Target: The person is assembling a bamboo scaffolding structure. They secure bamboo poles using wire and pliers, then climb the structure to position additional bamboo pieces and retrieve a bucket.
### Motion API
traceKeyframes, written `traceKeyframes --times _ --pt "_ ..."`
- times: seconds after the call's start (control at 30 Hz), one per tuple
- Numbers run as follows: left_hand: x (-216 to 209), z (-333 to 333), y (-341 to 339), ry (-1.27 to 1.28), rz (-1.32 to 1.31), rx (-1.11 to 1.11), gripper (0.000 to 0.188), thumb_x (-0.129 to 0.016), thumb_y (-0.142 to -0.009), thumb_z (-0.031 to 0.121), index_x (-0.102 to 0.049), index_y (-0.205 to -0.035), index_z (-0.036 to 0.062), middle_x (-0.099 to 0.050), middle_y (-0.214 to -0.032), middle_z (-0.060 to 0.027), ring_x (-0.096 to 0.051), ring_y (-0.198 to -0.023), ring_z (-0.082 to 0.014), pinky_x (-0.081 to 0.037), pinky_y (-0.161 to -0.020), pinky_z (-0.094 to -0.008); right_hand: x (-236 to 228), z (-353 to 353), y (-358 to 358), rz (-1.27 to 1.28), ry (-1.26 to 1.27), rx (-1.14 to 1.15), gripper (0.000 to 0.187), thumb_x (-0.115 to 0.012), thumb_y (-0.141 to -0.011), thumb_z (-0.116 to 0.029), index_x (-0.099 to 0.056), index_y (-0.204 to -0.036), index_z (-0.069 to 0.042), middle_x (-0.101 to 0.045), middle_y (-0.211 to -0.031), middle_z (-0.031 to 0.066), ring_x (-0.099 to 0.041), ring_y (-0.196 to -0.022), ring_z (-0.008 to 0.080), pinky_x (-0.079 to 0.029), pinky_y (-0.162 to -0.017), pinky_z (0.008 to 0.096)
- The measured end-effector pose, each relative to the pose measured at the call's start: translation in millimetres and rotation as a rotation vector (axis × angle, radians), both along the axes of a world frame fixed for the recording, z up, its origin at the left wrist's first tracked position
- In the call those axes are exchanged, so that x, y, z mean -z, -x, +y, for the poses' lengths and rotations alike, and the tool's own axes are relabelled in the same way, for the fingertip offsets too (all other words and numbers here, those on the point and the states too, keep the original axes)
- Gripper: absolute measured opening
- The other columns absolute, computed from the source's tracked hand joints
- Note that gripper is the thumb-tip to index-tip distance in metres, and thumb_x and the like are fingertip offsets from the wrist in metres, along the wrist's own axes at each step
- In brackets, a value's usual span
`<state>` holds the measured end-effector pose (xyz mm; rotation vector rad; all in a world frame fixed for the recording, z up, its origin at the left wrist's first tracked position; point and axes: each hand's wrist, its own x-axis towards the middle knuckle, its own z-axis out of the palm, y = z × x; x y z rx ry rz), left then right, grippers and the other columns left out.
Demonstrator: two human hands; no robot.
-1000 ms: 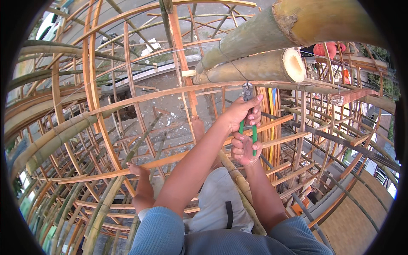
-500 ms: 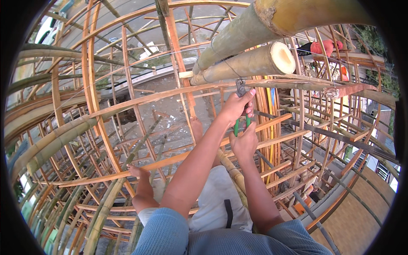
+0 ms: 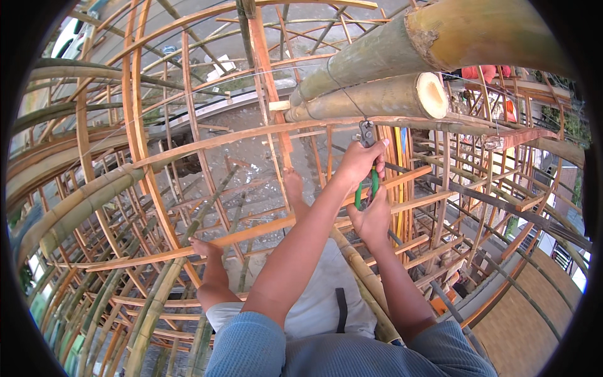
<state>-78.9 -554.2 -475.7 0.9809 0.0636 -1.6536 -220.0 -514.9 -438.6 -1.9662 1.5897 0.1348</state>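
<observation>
Both hands shifted slightly; left hand (image 3: 359, 160) and right hand (image 3: 372, 217) grip green-handled pliers (image 3: 368, 164) (jaws at wire (image 3: 352, 100)).

Curved bamboo lattice (image 3: 157, 157), dirt ground (image 3: 251, 144) below, daylight.

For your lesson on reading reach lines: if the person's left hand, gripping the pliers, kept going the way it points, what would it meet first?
Probably the cut bamboo pole just above the left hand: the pliers point up at the wire around it. Depth is uncertain.
</observation>
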Motion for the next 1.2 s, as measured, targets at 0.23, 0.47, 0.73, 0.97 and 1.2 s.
traceKeyframes --times 0.23,0.47,0.73,0.97,1.2 --pt "-3 1 -1 0.009 0.051 0.049 0.042 -0.065 -0.101 0.040 -0.057 -0.076 0.0084 -0.057 -0.062 -0.0043 -0.060 -0.059 -0.0184 -0.050 -0.059 -0.0330 -15 4 1 0.046 0.038 -0.134 0.062 -0.079 -0.076 -0.023 -0.044 -0.120 0.003 -0.058 -0.098 0.0221 -0.062 -0.088 0.0407 -0.049 -0.075 0.0491" --pt "0 -6 6 -0.021 0.078 -0.080 0.045 -0.064 -0.102 0.036 -0.056 -0.072 0.0046 -0.057 -0.058 -0.0067 -0.058 -0.052 -0.0194 -0.049 -0.053 -0.0341 4 4 -17 -0.007 0.261 -0.097 0.068 -0.076 -0.084 -0.021 -0.040 -0.133 0.009 -0.058 -0.111 0.0293 -0.063 -0.097 0.0477 -0.050 -0.078 0.0533" --pt "-5 -15 19 -0.154 -0.045 -0.112 0.046 -0.062 -0.103 0.035 -0.058 -0.072 0.0022 -0.057 -0.058 -0.0076 -0.059 -0.052 -0.0195 -0.045 -0.050 -0.0343 1 -24 -3 -0.258 -0.014 -0.064 0.049 -0.068 -0.085 -0.016 -0.045 -0.124 0.003 -0.064 -0.105 0.0256 -0.066 -0.091 0.0460 -0.052 -0.079 0.0507" --pt "-10 -11 44 -0.331 -0.587 -0.119 0.036 -0.063 -0.102 0.033 -0.062 -0.090 -0.0009 -0.065 -0.074 -0.0133 -0.068 -0.074 -0.0286 -0.050 -0.070 -0.0439 3 -39 25 -0.839 -1.067 0.515 0.057 -0.060 -0.064 -0.001 -0.049 -0.120 -0.006 -0.051 -0.089 0.0021 -0.043 -0.067 0.0078 -0.032 -0.057 0.0241" --pt "13 4 -20 0.222 0.195 -0.050 0.039 -0.065 -0.102 0.044 -0.060 -0.108 0.0055 -0.067 -0.082 -0.0084 -0.066 -0.075 -0.0211 -0.057 -0.076 -0.0398 54 -10 8 -1.788 -2.163 0.678 0.046 -0.067 -0.065 -0.001 -0.039 -0.100 -0.013 -0.030 -0.074 -0.0035 -0.026 -0.057 0.0082 -0.023 -0.050 0.0258"
